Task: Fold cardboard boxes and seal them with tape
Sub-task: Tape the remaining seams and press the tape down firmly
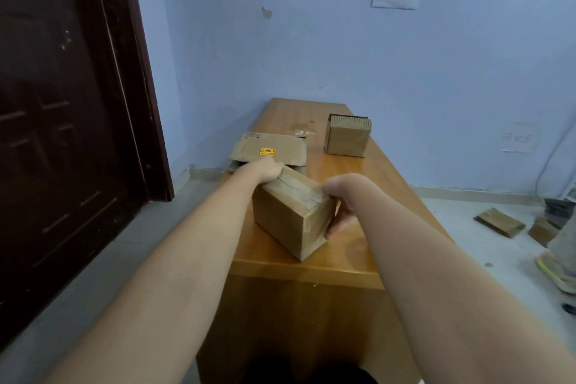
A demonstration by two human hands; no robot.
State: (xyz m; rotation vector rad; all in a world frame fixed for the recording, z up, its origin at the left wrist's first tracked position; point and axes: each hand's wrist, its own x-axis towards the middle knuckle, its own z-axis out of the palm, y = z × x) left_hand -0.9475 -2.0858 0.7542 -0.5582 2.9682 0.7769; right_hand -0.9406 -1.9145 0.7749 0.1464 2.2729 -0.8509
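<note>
A: Nearest us, our two forearms reach out over the near edge of the desk, the biggest thing in play. Beyond that?

B: On its near half sits the folded box, turned corner-on to us, its top flaps closed and a glossy strip of tape running along the seam. We hold it at both ends. Our left hand is at the far end of the top, fingers hidden behind the edge, so we cannot tell how they lie. Our right hand wraps the near right end, thumb over the taped top edge and fingers curled down the side face.

A: So this one is nearly done?

B: We judge so. The top seam looks taped; what is left here is likely pressing the tape ends down the sides. We cannot see the underside.

A: And the rest?

B: Just behind the box lies a flattened carton with a small yellow and red label, not yet folded. Further back and to the right stands a smaller box, seemingly wrapped in tape, with one corrugated edge showing at its top. No tape roll is in view.

A: On the floor at right we see more flat cardboard.
</note>
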